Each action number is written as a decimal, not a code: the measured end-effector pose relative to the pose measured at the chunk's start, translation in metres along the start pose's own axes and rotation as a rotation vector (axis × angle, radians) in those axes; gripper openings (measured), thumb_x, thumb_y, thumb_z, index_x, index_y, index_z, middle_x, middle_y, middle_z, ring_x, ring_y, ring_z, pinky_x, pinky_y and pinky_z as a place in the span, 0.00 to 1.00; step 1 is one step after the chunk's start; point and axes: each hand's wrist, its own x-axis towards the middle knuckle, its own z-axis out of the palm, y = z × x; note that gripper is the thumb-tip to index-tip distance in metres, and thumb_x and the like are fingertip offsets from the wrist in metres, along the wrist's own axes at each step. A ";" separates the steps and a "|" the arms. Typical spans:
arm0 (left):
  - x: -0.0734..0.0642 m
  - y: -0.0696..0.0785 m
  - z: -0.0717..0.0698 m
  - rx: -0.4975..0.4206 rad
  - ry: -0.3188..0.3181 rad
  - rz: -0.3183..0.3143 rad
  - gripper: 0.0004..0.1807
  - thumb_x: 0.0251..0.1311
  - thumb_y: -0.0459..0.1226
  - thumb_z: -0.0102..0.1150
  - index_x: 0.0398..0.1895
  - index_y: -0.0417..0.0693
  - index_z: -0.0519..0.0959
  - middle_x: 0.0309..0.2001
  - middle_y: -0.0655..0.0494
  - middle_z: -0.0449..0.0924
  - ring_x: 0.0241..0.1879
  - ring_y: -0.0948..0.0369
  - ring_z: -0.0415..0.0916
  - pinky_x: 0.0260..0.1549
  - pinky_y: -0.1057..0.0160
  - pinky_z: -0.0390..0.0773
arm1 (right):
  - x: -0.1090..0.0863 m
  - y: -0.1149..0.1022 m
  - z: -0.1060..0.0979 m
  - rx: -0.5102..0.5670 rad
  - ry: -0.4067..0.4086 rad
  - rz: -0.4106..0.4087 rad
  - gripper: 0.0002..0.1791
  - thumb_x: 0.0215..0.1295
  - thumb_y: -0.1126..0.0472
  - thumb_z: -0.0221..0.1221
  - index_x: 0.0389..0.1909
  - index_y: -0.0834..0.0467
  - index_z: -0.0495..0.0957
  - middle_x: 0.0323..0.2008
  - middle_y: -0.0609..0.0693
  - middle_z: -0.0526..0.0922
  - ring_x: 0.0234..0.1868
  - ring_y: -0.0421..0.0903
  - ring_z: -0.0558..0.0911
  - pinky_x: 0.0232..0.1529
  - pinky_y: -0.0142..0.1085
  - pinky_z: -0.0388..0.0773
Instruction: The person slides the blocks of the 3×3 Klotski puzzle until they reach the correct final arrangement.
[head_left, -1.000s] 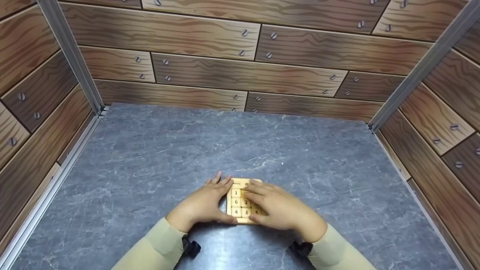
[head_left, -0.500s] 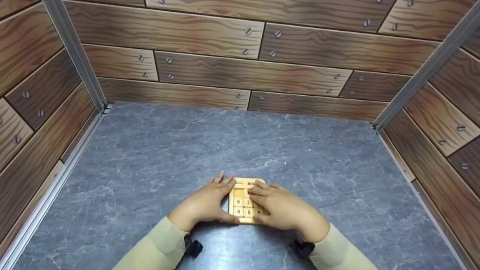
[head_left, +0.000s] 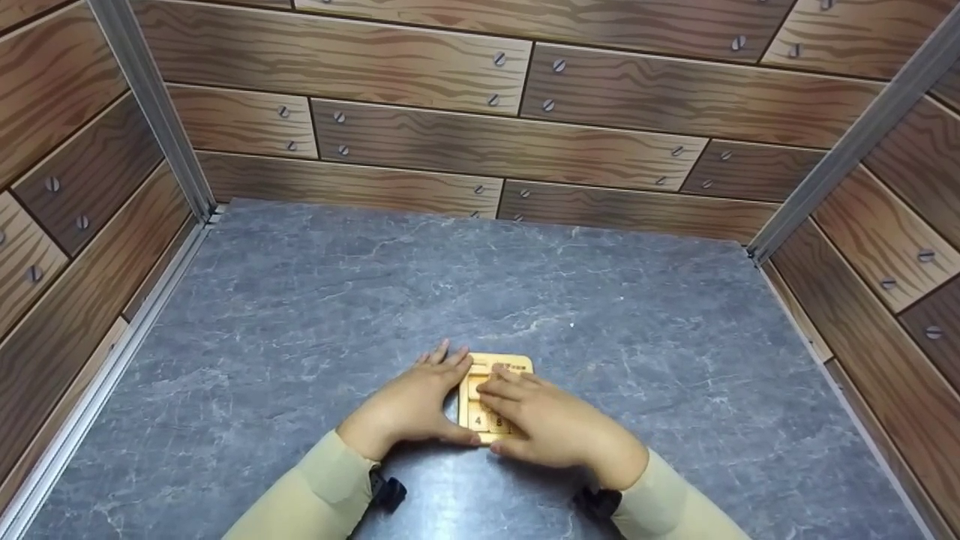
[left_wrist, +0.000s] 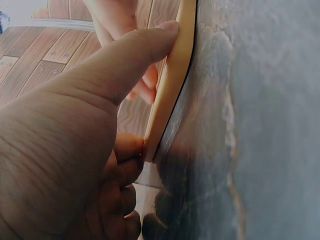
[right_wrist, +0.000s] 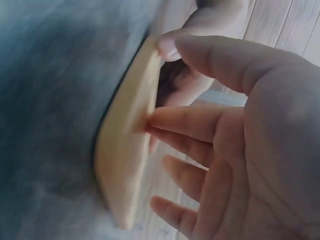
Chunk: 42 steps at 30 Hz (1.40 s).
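Note:
A yellow number sliding puzzle [head_left: 517, 361] lies flat on the table, with its 4 and 8 tiles showing in the bottom row. My left hand [head_left: 411, 405] holds its left side, the thumb at the near corner and a finger at the far corner. In the left wrist view that thumb rests on the puzzle's edge [left_wrist: 172, 75]. My right hand [head_left: 562, 424] lies over the tiles and hides most of them. Its fingertips touch the face in the right wrist view, the fingers nearly straight, while the thumb is at the near rim.
Grey marbled tabletop [head_left: 390, 277] surrounds the puzzle. Wood-patterned panels [head_left: 420, 135] stand at the back and both sides, with metal posts [head_left: 161, 112] in the corners. A black wrist strap device [head_left: 388, 493] sits at the left sleeve.
First the 1 tile slid right, leaving the top-left cell bare. Since then my right hand has shifted left, covering the 6 and 2. My left hand has kept its hold.

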 end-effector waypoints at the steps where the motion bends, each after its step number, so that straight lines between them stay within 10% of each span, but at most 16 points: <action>1: 0.000 0.000 0.000 -0.001 0.001 0.001 0.73 0.51 0.69 0.83 0.92 0.45 0.58 0.94 0.51 0.50 0.95 0.45 0.39 0.94 0.39 0.47 | 0.001 0.002 0.001 0.009 0.008 0.006 0.43 0.82 0.35 0.61 0.87 0.55 0.70 0.89 0.48 0.67 0.93 0.59 0.60 0.92 0.64 0.58; 17: 0.001 0.002 0.000 -0.006 0.009 0.000 0.73 0.49 0.69 0.85 0.92 0.46 0.58 0.94 0.53 0.51 0.95 0.45 0.40 0.94 0.39 0.47 | -0.027 -0.021 0.001 -0.113 -0.032 -0.126 0.38 0.83 0.38 0.62 0.85 0.52 0.72 0.86 0.46 0.73 0.91 0.52 0.64 0.91 0.59 0.63; 30: -0.001 -0.001 -0.001 -0.004 0.002 -0.006 0.72 0.51 0.68 0.84 0.92 0.46 0.59 0.94 0.52 0.51 0.95 0.43 0.40 0.94 0.37 0.47 | -0.014 0.007 0.008 0.041 -0.027 -0.069 0.42 0.83 0.37 0.60 0.90 0.50 0.65 0.91 0.43 0.62 0.95 0.51 0.53 0.94 0.61 0.51; 42: -0.001 -0.001 0.001 -0.019 -0.003 -0.015 0.73 0.51 0.68 0.84 0.93 0.47 0.57 0.94 0.53 0.50 0.95 0.45 0.39 0.94 0.38 0.47 | -0.044 0.007 0.008 -0.035 0.049 -0.083 0.34 0.81 0.43 0.65 0.81 0.54 0.78 0.84 0.50 0.76 0.88 0.57 0.70 0.89 0.60 0.67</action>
